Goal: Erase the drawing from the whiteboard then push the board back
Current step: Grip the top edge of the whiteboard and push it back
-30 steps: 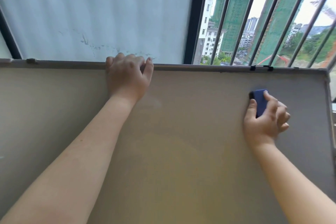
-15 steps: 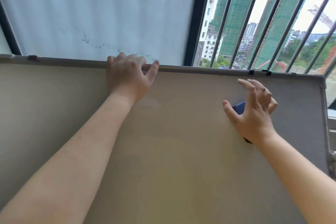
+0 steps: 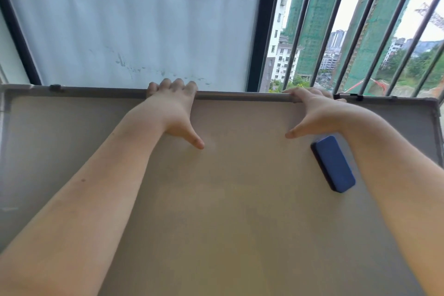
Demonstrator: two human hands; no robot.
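The whiteboard (image 3: 228, 211) fills the lower view, its surface blank with no drawing visible. My left hand (image 3: 174, 108) grips its top edge near the middle, fingers curled over the frame, thumb resting on the board face. My right hand (image 3: 314, 113) holds the same top edge further right, fingers over the frame and thumb spread below. A blue eraser (image 3: 334, 163) sticks to the board on its own, just below my right wrist, tilted and untouched.
Behind the board is a window with a white curtain (image 3: 134, 21) on the left and dark metal bars (image 3: 355, 29) on the right, buildings beyond. A black window post (image 3: 258, 31) stands between them. Small black clips (image 3: 353, 96) sit on the board's top frame.
My right hand let go of the eraser, left it stuck on the board, and moved up-left to grip the top edge. My left hand kept its hold, thumb now lower on the face.
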